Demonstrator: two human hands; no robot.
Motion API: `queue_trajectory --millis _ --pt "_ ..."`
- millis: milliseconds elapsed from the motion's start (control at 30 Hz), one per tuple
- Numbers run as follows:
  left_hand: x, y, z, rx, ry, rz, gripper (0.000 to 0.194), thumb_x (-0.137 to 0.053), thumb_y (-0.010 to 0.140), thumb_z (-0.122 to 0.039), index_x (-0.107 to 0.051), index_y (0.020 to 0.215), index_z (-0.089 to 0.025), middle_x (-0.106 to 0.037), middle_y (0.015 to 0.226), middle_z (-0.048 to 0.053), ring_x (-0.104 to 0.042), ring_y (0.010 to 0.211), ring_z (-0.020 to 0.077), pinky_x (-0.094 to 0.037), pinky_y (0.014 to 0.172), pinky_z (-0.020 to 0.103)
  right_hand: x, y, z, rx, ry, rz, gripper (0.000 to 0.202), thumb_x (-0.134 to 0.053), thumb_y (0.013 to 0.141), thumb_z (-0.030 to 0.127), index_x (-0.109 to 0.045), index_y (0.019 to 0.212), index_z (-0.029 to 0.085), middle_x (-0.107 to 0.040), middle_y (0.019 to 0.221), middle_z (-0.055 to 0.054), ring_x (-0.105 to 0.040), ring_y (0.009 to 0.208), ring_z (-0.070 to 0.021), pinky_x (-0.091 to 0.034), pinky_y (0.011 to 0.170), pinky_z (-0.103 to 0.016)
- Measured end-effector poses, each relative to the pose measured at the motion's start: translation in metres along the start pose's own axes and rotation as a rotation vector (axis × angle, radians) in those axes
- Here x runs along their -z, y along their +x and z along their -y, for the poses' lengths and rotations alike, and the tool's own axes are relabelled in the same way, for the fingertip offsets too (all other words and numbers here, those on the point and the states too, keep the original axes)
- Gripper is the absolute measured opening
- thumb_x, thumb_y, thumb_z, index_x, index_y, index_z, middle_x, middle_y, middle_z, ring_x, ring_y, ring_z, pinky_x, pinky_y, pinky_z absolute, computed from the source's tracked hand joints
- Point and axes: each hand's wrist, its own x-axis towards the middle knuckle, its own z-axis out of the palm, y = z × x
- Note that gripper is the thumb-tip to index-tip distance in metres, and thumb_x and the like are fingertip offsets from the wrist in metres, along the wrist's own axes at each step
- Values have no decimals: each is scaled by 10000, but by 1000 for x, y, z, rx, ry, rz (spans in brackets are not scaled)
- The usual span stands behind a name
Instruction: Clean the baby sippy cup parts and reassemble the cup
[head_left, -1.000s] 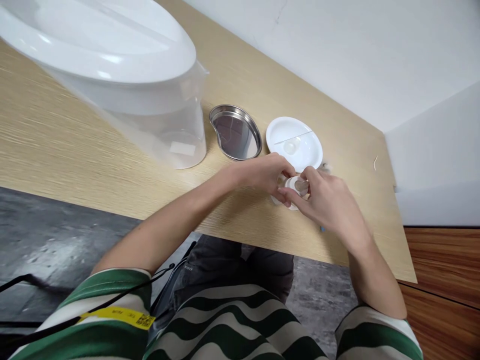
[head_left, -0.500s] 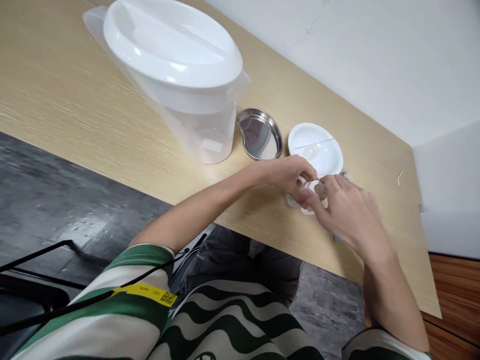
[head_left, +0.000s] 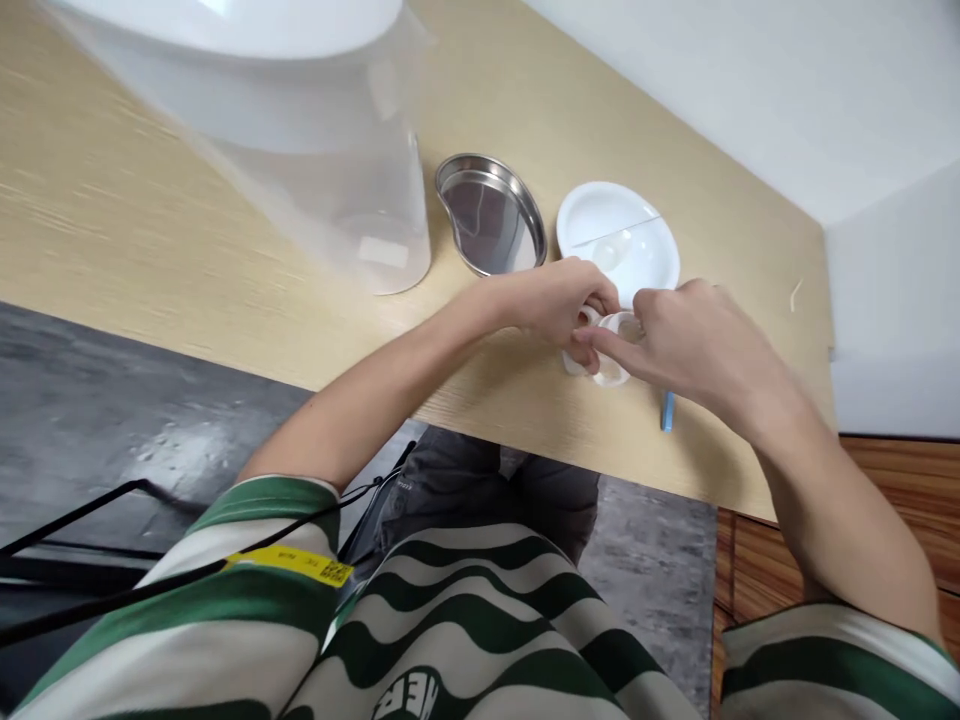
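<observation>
Over the table, my left hand (head_left: 559,305) curls its fingers round a small white and clear round piece (head_left: 611,372). It looks like small cups or rings side by side, but the fingers cover too much to tell its kind. From the other side my right hand (head_left: 694,335) closes on the same piece, its thumb stretched across toward the left fingers. Just beyond the hands stands a white oval dish (head_left: 652,255) with a thin stick across it and a clear rounded thing inside. Near my right hand lies a blue strip-shaped object (head_left: 667,412), partly hidden.
A kidney-shaped steel tray (head_left: 487,225) rests left of the dish. At the upper left stands a large clear pitcher-like vessel (head_left: 322,190) with a white lid, cut off by the view. A thin white curved bit (head_left: 796,293) lies at the right, near the wall.
The view has shifted, so the things on the table appear higher. My right hand has turned a little, with its thumb straighter, and more of the blue object shows. Both hands stay at the small piece.
</observation>
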Motion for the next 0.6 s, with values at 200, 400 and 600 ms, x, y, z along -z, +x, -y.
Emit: queue_trajectory --millis 200,400,600 --pt "1 1 2 26 48 6 406 -913 557 -340 -737 860 -135 -663 689 -22 -518 617 103 -330 593 243 13 -11 -10 -98 6 37 813 -274 951 791 -730 883 121 -645 676 -138 -600 645 -246 -320 607 -322" --pt "-2 3 8 3 26 -29 406 -921 533 -362 -714 809 -147 -684 730 2 -558 669 130 -377 628 255 15 -21 -37 343 270 72 429 -546 986 419 -565 1384 259 -687 1153 -87 -652 924 -211 -428 725 -289" --pt "-1 3 5 -4 88 6 357 -887 579 -386 -677 741 -147 -572 609 -47 -450 580 92 -290 567 248 6 0 -9 22 105 70 605 -441 975 669 -725 933 136 -666 730 -119 -630 694 -239 -323 585 -305"
